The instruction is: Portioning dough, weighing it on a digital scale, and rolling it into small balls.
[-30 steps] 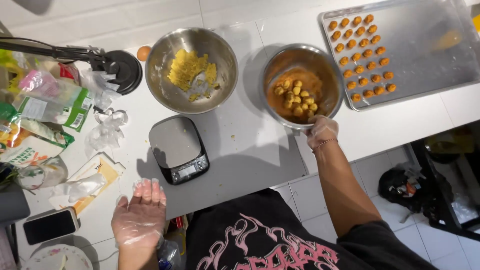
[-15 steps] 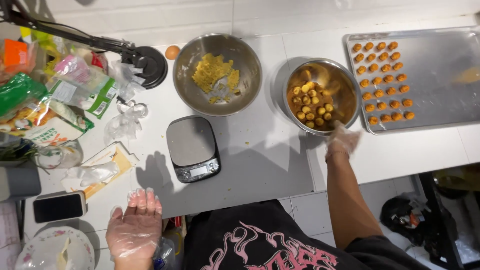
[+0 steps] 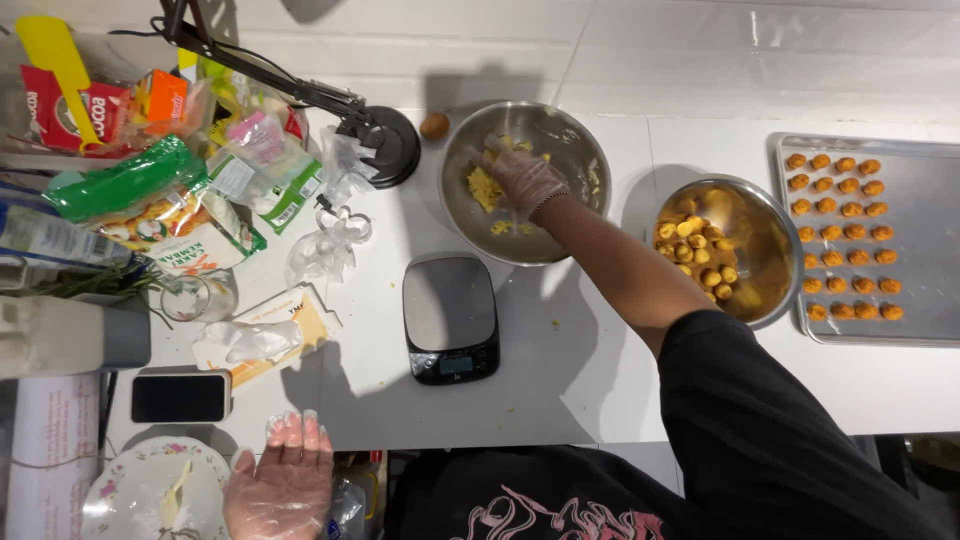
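My right hand [image 3: 520, 180], in a clear glove, reaches across into the left steel bowl [image 3: 592, 160]. Its fingers rest on a lump of yellow dough [image 3: 482, 190]; whether they grip it is unclear. My left hand [image 3: 285, 482], also gloved, lies flat with fingers apart at the counter's near edge and holds nothing. Right of my arm stands a second steel bowl [image 3: 775, 225] with several yellow dough balls [image 3: 690, 245]. At the far right, a metal baking tray [image 3: 930, 190] carries rows of small orange-brown balls [image 3: 845, 235].
A black kitchen scale [image 3: 450, 315] sits in front of the left bowl. A black lamp base [image 3: 388, 142] and a brown egg [image 3: 434, 126] stand behind it. Food packets [image 3: 170, 200], a phone [image 3: 180, 397], a glove box [image 3: 265, 335] and a flowered plate [image 3: 125, 490] crowd the left.
My right hand left the right bowl's near rim and moved left into the bowl with the yellow dough. My left hand stayed flat at the counter edge. The view shifted right.
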